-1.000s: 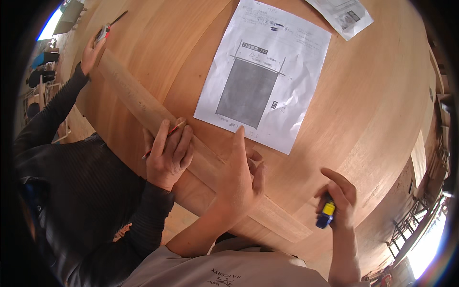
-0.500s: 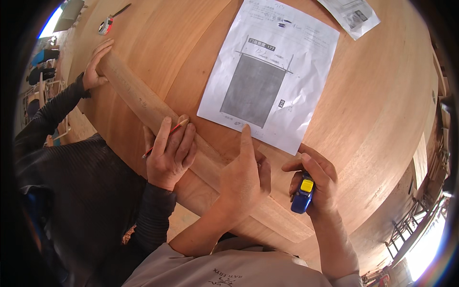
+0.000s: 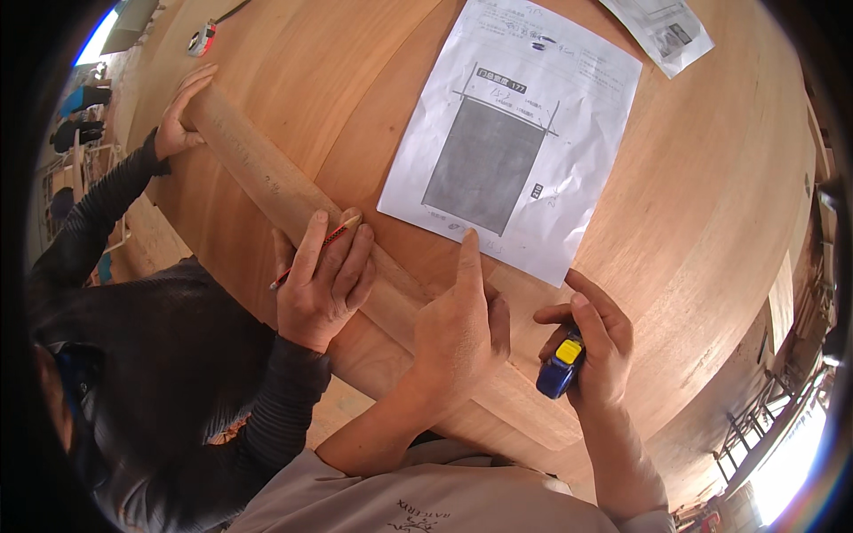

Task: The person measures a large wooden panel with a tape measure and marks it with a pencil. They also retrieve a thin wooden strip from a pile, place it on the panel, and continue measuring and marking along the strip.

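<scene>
My left hand (image 3: 462, 329) points at the lower edge of a printed sheet of paper (image 3: 586, 178) bearing a grey rectangle drawing. Its index finger is stretched out and the others are curled, with nothing seen in them. Beside it, my right hand (image 3: 604, 342) is wrapped around a blue tape measure (image 3: 555, 377) with a yellow button, near the sheet's lower right corner. Under my left hand runs a long wooden board (image 3: 267, 173) with pencil marks. A co-worker's hand (image 3: 324, 289) rests on this board with a red and black pencil (image 3: 336, 234) between its fingers.
The co-worker's other hand (image 3: 182, 115) grips the board's far left end. Beyond lies a second tape measure (image 3: 203, 40), red and white. Another sheet (image 3: 662, 35) lies at the back. Everything rests on a large wooden panel (image 3: 711, 222). The co-worker's dark sleeve (image 3: 289, 391) is close on my left.
The view has shifted slightly, so the sheet and board appear a little further right. My left finger still points at the sheet's lower edge; the tape measure stays in my right hand.
</scene>
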Action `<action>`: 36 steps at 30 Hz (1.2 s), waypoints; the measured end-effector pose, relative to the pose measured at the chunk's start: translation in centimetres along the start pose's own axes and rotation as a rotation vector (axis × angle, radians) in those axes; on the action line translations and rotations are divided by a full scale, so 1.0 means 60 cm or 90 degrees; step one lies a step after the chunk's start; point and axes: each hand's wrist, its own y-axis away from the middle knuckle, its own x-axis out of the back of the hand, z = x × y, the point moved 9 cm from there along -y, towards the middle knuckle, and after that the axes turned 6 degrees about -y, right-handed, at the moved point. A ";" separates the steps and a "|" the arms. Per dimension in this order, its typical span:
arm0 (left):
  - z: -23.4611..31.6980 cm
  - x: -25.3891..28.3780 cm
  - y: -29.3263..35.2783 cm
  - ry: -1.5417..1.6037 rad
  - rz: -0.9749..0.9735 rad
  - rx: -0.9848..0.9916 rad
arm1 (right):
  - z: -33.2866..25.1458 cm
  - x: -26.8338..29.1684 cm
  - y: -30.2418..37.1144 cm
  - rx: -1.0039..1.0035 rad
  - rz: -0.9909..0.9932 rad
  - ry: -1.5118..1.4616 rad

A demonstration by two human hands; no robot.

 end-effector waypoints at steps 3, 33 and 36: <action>0.003 0.001 0.002 0.007 -0.013 -0.009 | -0.004 -0.012 0.017 -0.017 -0.036 -0.066; 0.069 0.023 0.071 0.239 -0.063 -0.007 | -0.017 0.044 0.088 -0.018 -0.029 -0.071; 0.098 -0.026 0.145 0.412 -0.156 -0.047 | -0.023 0.060 0.133 0.019 -0.016 -0.064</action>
